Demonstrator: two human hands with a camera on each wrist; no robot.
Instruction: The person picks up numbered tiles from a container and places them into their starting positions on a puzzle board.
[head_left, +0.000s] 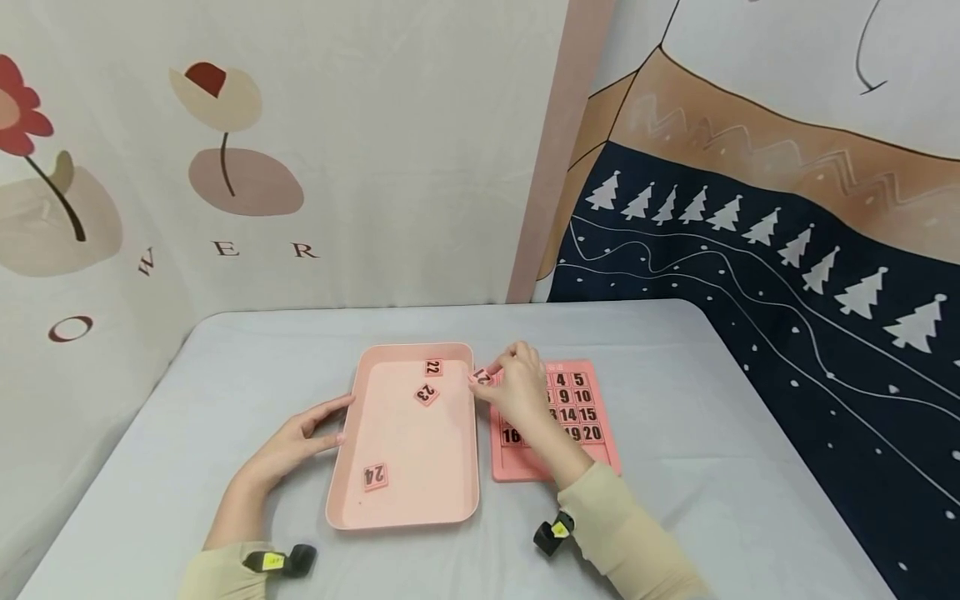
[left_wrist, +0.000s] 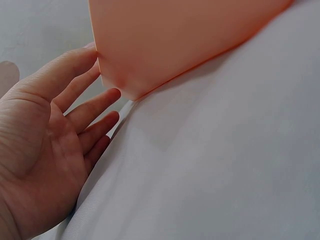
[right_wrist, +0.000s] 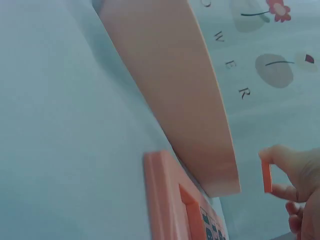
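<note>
My right hand [head_left: 520,390] pinches a small pink number tile [head_left: 482,378] between thumb and fingertip; its number is partly covered. In the right wrist view this tile [right_wrist: 267,176] appears edge-on, held above the table. The hand is over the gap between a pink tray [head_left: 420,454] and a pink number board [head_left: 517,472], hiding part of the board. Inside the tray lie tiles 22 [head_left: 433,367], 23 [head_left: 427,393] and 24 [head_left: 375,477], turned at different angles. My left hand [head_left: 288,450] has its fingers extended against the tray's left side; the left wrist view shows fingertips touching the tray wall [left_wrist: 175,40].
Rows of numbered tiles up to 20 fill the upper part of the board, with a plain rim along its near side. A pale cloth [head_left: 712,500] covers the table. Behind stand a flower-printed curtain [head_left: 420,150] and a dark tree-patterned cloth [head_left: 750,283].
</note>
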